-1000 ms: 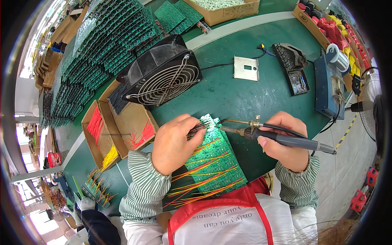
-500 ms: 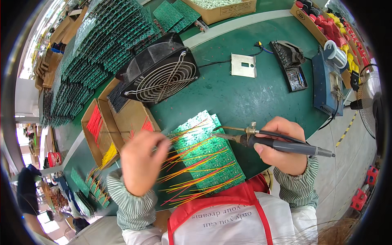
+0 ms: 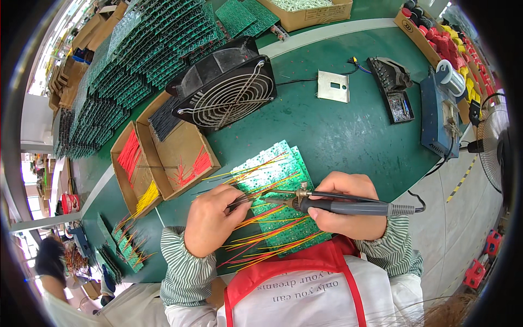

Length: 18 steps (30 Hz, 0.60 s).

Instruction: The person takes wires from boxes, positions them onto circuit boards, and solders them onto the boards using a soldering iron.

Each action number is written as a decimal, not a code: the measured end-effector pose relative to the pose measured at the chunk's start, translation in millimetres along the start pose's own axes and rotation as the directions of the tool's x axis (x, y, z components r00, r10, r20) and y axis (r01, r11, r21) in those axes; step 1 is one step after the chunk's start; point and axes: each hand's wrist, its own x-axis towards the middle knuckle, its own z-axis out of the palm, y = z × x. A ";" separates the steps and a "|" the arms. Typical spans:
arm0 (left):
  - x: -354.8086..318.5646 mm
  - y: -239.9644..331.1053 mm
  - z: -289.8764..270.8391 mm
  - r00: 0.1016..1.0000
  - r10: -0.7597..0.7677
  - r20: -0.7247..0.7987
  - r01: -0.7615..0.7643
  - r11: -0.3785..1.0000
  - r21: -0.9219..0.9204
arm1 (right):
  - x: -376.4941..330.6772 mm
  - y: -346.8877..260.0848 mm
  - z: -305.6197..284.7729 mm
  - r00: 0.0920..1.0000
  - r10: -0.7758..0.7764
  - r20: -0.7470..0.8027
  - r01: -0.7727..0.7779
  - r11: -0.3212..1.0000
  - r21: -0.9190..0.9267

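Note:
A green circuit board panel lies before me, with red and yellow wires standing out across its left edge. My right hand is closed around a soldering iron with a brass-fitted feed tube on top. Its tip points left, over the upper middle of the panel. At the panel's left edge my left hand is closed, pinching thin dark wires whose ends reach close to the iron's tip. Whether the tip touches them I cannot tell.
A black fan stands beyond the panel, beside a cardboard box of red, yellow and black wires. Stacked circuit boards fill the far left. To the right are a blue soldering station, a solder spool and a black iron holder.
My left hand has moved right and down to the panel's left edge with dark wires in its fingers. My right hand has brought the iron left and lower over the panel.

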 end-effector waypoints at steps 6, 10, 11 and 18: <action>0.7 -1.5 -2.2 1.000 -0.002 0.022 0.003 1.000 -0.014 | 4.6 2.7 2.8 0.999 -0.027 0.019 0.027 1.000 -0.014; 3.0 -3.8 -2.3 0.999 -0.009 0.030 0.010 1.000 -0.019 | 7.6 2.3 2.8 0.999 0.003 0.044 -0.002 1.000 -0.012; 3.5 -3.3 -2.7 0.999 -0.007 0.034 0.007 1.000 -0.019 | 7.8 2.1 2.4 0.999 0.002 0.044 -0.001 1.000 -0.019; 3.3 -2.9 -3.2 0.999 -0.016 0.043 0.017 1.000 -0.023 | 5.9 1.1 -4.0 0.999 -0.025 0.027 0.025 1.000 0.015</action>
